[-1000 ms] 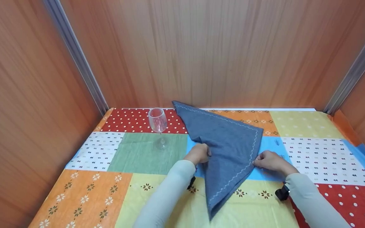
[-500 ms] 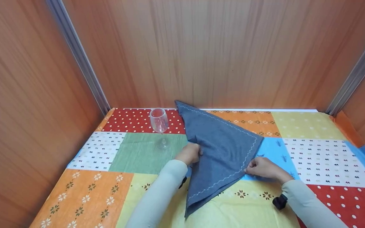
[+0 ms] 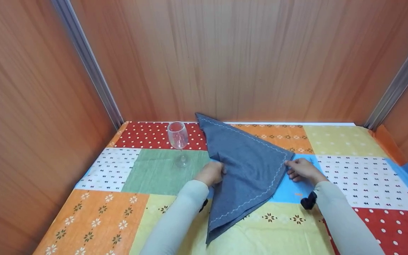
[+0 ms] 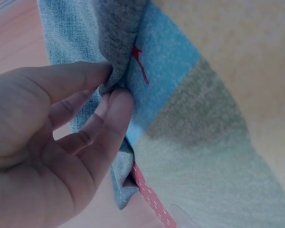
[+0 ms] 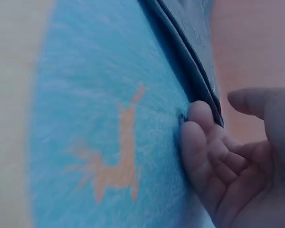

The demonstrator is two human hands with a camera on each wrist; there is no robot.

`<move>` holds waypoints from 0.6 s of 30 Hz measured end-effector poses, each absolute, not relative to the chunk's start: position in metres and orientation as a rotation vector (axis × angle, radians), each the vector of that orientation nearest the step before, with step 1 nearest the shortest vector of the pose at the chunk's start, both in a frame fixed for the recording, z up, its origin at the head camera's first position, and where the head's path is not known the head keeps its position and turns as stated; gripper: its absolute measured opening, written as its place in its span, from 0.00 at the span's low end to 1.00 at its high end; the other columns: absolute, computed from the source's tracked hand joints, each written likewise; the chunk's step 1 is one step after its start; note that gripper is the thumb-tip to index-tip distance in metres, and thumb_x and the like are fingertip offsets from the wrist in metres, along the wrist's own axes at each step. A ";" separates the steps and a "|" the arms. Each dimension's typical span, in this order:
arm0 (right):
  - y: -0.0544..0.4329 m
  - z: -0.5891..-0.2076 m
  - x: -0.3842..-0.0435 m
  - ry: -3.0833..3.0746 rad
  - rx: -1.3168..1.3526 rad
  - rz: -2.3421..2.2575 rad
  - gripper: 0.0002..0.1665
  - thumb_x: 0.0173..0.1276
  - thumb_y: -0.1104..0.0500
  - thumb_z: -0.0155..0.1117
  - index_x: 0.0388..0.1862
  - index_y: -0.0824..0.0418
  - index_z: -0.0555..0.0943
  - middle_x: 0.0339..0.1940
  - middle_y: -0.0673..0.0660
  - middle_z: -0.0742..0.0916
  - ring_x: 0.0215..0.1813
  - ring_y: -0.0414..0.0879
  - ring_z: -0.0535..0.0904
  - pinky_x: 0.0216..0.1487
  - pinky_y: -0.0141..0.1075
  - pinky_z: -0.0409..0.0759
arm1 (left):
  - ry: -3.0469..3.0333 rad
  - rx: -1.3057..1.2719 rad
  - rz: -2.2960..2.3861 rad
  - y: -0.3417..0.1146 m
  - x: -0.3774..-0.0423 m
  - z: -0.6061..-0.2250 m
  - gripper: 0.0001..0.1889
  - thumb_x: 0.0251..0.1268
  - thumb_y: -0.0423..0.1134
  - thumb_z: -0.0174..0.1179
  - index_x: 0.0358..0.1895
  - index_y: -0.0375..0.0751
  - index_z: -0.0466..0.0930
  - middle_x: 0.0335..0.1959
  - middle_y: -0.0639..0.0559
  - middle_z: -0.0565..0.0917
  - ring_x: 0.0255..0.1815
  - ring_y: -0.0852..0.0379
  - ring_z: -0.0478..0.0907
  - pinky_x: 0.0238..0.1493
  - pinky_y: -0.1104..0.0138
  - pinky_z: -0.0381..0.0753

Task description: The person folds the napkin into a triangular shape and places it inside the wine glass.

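A grey-blue cloth napkin (image 3: 248,163) with pale zigzag stitching along its border lies folded into a pointed shape. At its left side, my left hand (image 3: 211,173) pinches a fold between thumb and fingers; the left wrist view shows the gathered cloth (image 4: 118,45) at the fingertips (image 4: 121,99). Near the napkin's right corner is my right hand (image 3: 304,170), its fingertips touching the edge. Seen from the right wrist, the thumb stands apart from the fingers (image 5: 199,114), which meet the layered napkin edge (image 5: 194,66).
To the left of the napkin a clear wine glass (image 3: 178,136) stands upright. A colourful patchwork tablecloth (image 3: 94,219) covers the table. Wood-grain panels (image 3: 225,63) rise behind and on both sides.
The napkin's near point and my left hand have shifted left. My right hand first slid along the right edge toward me, then moved back up toward the right corner.
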State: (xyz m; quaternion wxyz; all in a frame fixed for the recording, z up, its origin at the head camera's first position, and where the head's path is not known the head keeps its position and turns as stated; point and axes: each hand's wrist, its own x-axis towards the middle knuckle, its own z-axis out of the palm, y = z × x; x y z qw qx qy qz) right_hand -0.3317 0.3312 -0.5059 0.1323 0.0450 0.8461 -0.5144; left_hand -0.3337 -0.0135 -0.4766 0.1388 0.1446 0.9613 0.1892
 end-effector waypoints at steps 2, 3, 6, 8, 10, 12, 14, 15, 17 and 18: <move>0.333 -0.507 -0.341 2.439 0.214 -1.560 0.26 0.80 0.47 0.50 0.53 0.72 0.73 0.30 0.56 0.83 0.29 0.42 0.82 0.32 0.35 0.83 | 2.770 0.404 0.543 -0.013 -0.334 -0.476 0.12 0.67 0.24 0.59 0.49 0.39 0.84 0.47 0.43 0.83 0.42 0.47 0.83 0.34 0.58 0.84; 0.334 -0.507 -0.345 2.436 0.257 -1.586 0.25 0.80 0.47 0.51 0.50 0.71 0.74 0.28 0.55 0.83 0.27 0.41 0.82 0.31 0.34 0.84 | 2.768 0.397 0.544 -0.013 -0.334 -0.475 0.13 0.67 0.23 0.59 0.49 0.39 0.84 0.46 0.43 0.83 0.41 0.47 0.82 0.33 0.58 0.84; 0.335 -0.508 -0.353 2.438 0.369 -1.629 0.22 0.80 0.49 0.52 0.44 0.69 0.76 0.23 0.53 0.83 0.25 0.40 0.81 0.30 0.33 0.83 | 2.756 0.380 0.568 -0.013 -0.333 -0.475 0.14 0.66 0.21 0.59 0.50 0.39 0.83 0.44 0.42 0.82 0.36 0.48 0.82 0.27 0.59 0.83; 0.335 -0.509 -0.356 2.458 0.408 -1.622 0.20 0.79 0.51 0.53 0.40 0.69 0.77 0.22 0.53 0.83 0.24 0.39 0.81 0.29 0.33 0.83 | 2.755 0.373 0.587 -0.013 -0.333 -0.475 0.11 0.65 0.21 0.59 0.44 0.38 0.84 0.37 0.45 0.81 0.30 0.51 0.79 0.24 0.61 0.81; 0.334 -0.510 -0.357 2.480 0.432 -1.608 0.18 0.78 0.53 0.54 0.38 0.68 0.79 0.21 0.53 0.83 0.24 0.40 0.81 0.28 0.33 0.83 | 2.750 0.374 0.607 -0.014 -0.335 -0.475 0.08 0.64 0.21 0.59 0.31 0.37 0.79 0.25 0.49 0.75 0.21 0.55 0.72 0.20 0.63 0.76; 0.334 -0.510 -0.357 2.518 0.420 -1.565 0.17 0.78 0.55 0.54 0.36 0.68 0.79 0.21 0.53 0.83 0.24 0.40 0.81 0.28 0.33 0.83 | 2.751 0.382 0.635 -0.015 -0.336 -0.476 0.17 0.62 0.21 0.60 0.19 0.40 0.69 0.16 0.53 0.65 0.15 0.58 0.63 0.17 0.65 0.70; 0.333 -0.511 -0.356 2.562 0.392 -1.511 0.16 0.77 0.56 0.55 0.33 0.67 0.80 0.20 0.53 0.83 0.23 0.40 0.81 0.26 0.33 0.82 | 2.759 0.404 0.651 -0.016 -0.338 -0.477 0.24 0.59 0.21 0.61 0.14 0.44 0.59 0.11 0.56 0.56 0.12 0.59 0.56 0.15 0.65 0.65; 0.333 -0.511 -0.355 2.582 0.373 -1.473 0.17 0.76 0.56 0.55 0.31 0.66 0.80 0.20 0.53 0.83 0.22 0.40 0.81 0.26 0.33 0.82 | 2.761 0.415 0.654 -0.017 -0.339 -0.477 0.26 0.58 0.21 0.62 0.13 0.45 0.55 0.10 0.56 0.53 0.11 0.60 0.53 0.14 0.65 0.63; 0.334 -0.510 -0.353 2.609 0.325 -1.396 0.18 0.75 0.56 0.55 0.27 0.65 0.79 0.19 0.53 0.83 0.21 0.40 0.80 0.24 0.33 0.81 | 2.782 0.449 0.631 -0.018 -0.340 -0.477 0.28 0.57 0.23 0.63 0.12 0.46 0.54 0.09 0.57 0.51 0.11 0.60 0.51 0.15 0.65 0.60; 0.334 -0.509 -0.352 2.617 0.307 -1.365 0.18 0.75 0.56 0.55 0.25 0.64 0.79 0.18 0.53 0.83 0.21 0.40 0.80 0.24 0.33 0.81 | 2.792 0.465 0.614 -0.019 -0.340 -0.476 0.28 0.58 0.25 0.64 0.12 0.46 0.54 0.09 0.57 0.52 0.12 0.59 0.51 0.16 0.65 0.59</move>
